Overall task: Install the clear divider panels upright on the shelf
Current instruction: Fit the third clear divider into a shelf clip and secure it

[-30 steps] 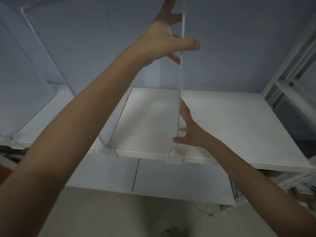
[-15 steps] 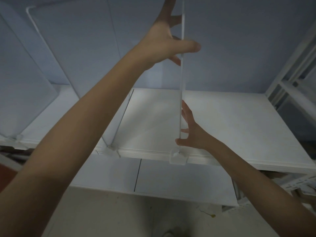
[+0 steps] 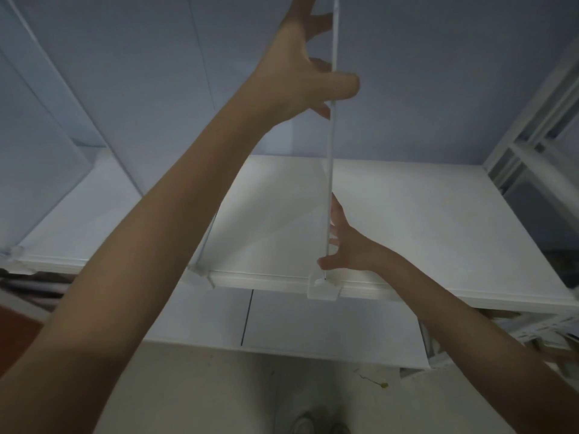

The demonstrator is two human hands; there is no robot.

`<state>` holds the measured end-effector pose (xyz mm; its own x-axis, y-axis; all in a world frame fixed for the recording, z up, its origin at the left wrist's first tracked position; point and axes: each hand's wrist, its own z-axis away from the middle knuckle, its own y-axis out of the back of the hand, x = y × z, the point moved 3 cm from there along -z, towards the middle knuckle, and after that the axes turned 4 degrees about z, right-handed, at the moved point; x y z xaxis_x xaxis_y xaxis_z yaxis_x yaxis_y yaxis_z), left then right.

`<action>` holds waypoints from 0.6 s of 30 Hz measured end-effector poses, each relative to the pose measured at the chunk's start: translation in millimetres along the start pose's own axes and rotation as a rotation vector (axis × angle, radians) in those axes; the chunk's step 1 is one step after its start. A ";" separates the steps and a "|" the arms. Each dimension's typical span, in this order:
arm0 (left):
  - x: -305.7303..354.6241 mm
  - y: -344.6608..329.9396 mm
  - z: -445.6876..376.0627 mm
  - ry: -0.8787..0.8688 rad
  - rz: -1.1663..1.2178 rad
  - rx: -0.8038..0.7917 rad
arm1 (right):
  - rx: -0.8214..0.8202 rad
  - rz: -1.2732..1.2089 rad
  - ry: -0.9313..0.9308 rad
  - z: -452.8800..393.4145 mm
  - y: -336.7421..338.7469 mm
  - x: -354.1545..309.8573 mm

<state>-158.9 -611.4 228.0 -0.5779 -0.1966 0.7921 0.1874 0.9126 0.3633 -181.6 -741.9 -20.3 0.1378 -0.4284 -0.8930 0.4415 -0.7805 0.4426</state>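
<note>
A clear divider panel [image 3: 330, 158] stands upright, edge-on to me, on the white shelf [image 3: 423, 233]. Its foot sits in a clear clip [image 3: 324, 288] on the shelf's front edge. My left hand [image 3: 305, 67] grips the panel's front edge high up, thumb on the right face and fingers on the left. My right hand [image 3: 343, 245] holds the same edge low down, just above the clip, fingers spread along the right face. Two more clear panels stand upright on the shelf: one [image 3: 103, 89] left of my left arm and another [image 3: 28, 170] at the far left.
A white metal rack frame [image 3: 539, 126] rises at the right. A lower white shelf board [image 3: 313, 327] lies under the top one, with clutter at both ends. The floor and my shoes [image 3: 319, 424] are below. A blue-grey wall [image 3: 438, 73] backs the shelf.
Almost nothing has moved: both hands keep their hold on the middle panel. The view has shifted slightly to the right.
</note>
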 end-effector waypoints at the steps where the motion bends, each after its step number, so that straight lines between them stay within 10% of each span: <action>1: -0.6 -0.3 0.0 0.005 -0.002 0.001 | 0.000 0.003 0.005 -0.3 -1.0 0.1; 18: -1.3 -13.4 8.7 -0.033 0.032 -0.053 | 0.059 0.070 -0.034 5.6 -4.5 2.4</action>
<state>-167.5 -620.2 217.7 -0.5965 -0.1548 0.7876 0.2474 0.8980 0.3638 -188.2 -742.0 -23.9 0.1360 -0.4972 -0.8569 0.3784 -0.7733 0.5087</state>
